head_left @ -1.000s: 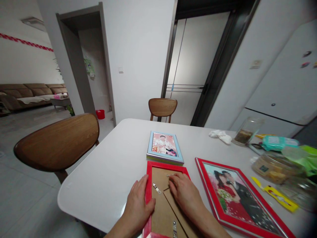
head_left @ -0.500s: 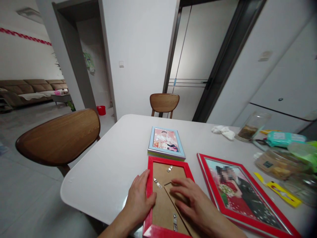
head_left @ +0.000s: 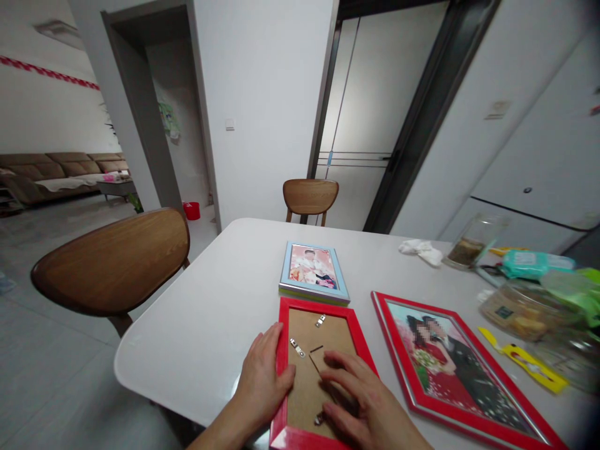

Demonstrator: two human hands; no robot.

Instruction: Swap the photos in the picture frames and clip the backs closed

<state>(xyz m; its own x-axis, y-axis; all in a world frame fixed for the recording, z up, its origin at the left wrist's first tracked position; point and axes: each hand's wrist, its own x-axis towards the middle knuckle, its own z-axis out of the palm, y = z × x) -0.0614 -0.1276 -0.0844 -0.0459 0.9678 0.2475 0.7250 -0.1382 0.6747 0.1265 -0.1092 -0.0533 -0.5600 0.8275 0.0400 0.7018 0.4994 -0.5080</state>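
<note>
A red picture frame (head_left: pixel 279 400) lies face down on the table in front of me, its brown backing board (head_left: pixel 300 378) facing up. My left hand (head_left: pixel 265 381) grips its left edge, fingers along the outside and thumb over the rim. My right hand (head_left: pixel 363 397) is over the lower right of the backing, fingers curved and apart, with the thumb tip at the lower metal clip (head_left: pixel 319 418). That clip is partly covered. Two more metal clips show: an upper clip (head_left: pixel 320 320) and a left clip (head_left: pixel 297 348). The fingers hide part of the stand flap's outline.
Beyond lies a light blue picture frame (head_left: pixel 314 292) with a photo. A larger red picture frame (head_left: pixel 412 381) lies face up at right. Further right are a yellow tool (head_left: pixel 534 369), plastic containers (head_left: pixel 525 312), a glass jar (head_left: pixel 473 240) and crumpled tissue (head_left: pixel 420 251). Wooden chairs (head_left: pixel 117 262) flank the table.
My right hand has shifted slightly down, its thumb now at the lower clip. That clip has turned from nearly upright to a slant. My left hand keeps its place.
</note>
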